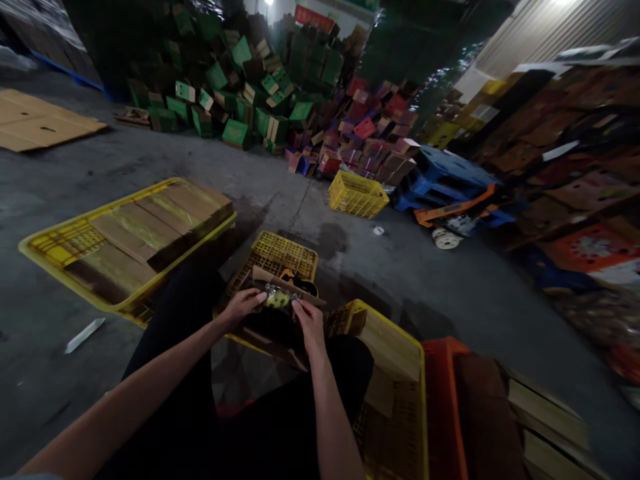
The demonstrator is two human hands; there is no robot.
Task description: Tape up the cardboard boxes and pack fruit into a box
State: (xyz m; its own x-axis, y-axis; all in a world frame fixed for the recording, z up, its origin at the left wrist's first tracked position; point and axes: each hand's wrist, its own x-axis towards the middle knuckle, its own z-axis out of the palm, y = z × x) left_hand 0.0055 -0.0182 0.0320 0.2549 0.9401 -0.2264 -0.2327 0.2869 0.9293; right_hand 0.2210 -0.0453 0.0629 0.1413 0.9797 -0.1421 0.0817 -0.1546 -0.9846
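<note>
Between my two hands is a small clear plastic packet with something yellow-green and dark-spotted inside (279, 298). My left hand (243, 305) pinches its left end between thumb and fingers. At the opposite end, my right hand (309, 319) pinches the wrapping the same way. Just below the packet an open cardboard box (263, 275) sits on a yellow plastic crate (287, 250); its inside is dark. Behind the packet, partly hidden by the box flap, lies an orange-and-black object (295, 279) whose kind I cannot make out.
To the left stands a long yellow crate (125, 308) holding closed cardboard boxes (135, 230). A yellow crate (423, 400) and a red crate (445, 413) stand close on the right. Ahead are another yellow crate (357, 195), heaped cartons (235, 133), blue pallets (445, 173) and an orange pallet jack (455, 207).
</note>
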